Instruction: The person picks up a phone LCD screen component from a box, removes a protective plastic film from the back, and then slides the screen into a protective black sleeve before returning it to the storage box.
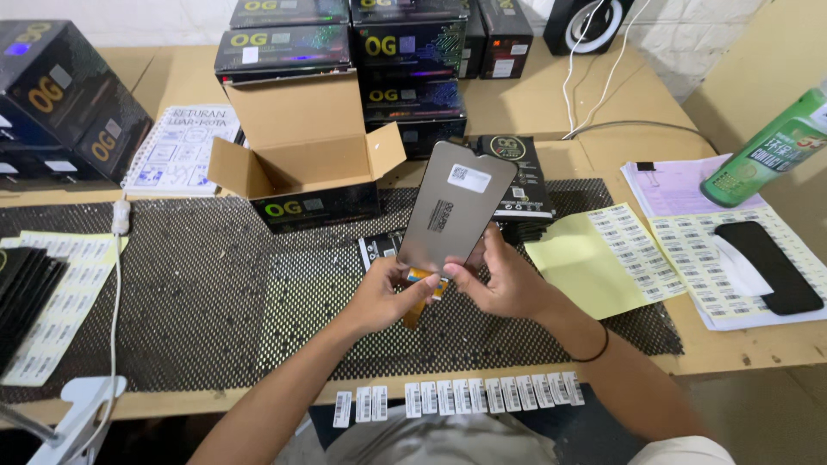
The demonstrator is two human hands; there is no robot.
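A dark phone screen panel (pixel 452 207) is held upright over the black mesh mat (pixel 215 284), its back toward me with a white sticker near the top and an orange flex strip at the bottom. My left hand (pixel 388 297) grips its lower left edge. My right hand (pixel 500 280) pinches the lower right edge, with a black band on that wrist. Both hands hold the panel just above the mat, near the table's front.
An open cardboard box (pixel 301 159) stands behind the panel. Black boxes (pixel 405 52) are stacked at the back and at the far left (pixel 65 103). Label sheets (pixel 680 254), a green bottle (pixel 767 151), a black phone (pixel 771 267) lie right. A spiral notebook (pixel 183 148) lies left.
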